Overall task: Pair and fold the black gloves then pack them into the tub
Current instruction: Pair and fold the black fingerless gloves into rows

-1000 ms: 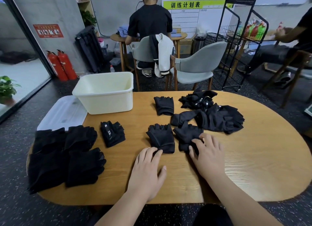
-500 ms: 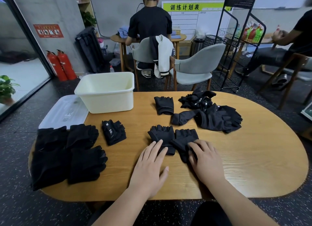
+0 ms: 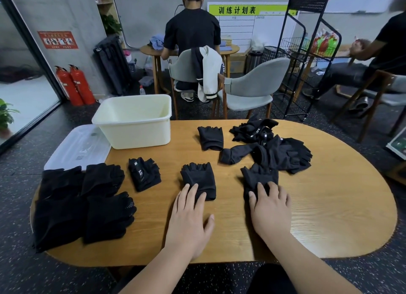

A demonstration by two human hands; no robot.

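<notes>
Spreads apart, from touching earlier, left glove (image 3: 197, 177) under flat left hand (image 3: 189, 216) and right glove (image 3: 259, 177) under flat right hand (image 3: 271, 208), both near-right of tub (image 3: 136, 135). Seems pairing; needs stacking 1 on the other, then folding.

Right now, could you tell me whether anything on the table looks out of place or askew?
The clear lid beside the tub appears to jut past the table's left edge, so it could slip off. The large black gloves at the near left also hang over that edge. The unsorted heap at the far right is tangled.
</notes>
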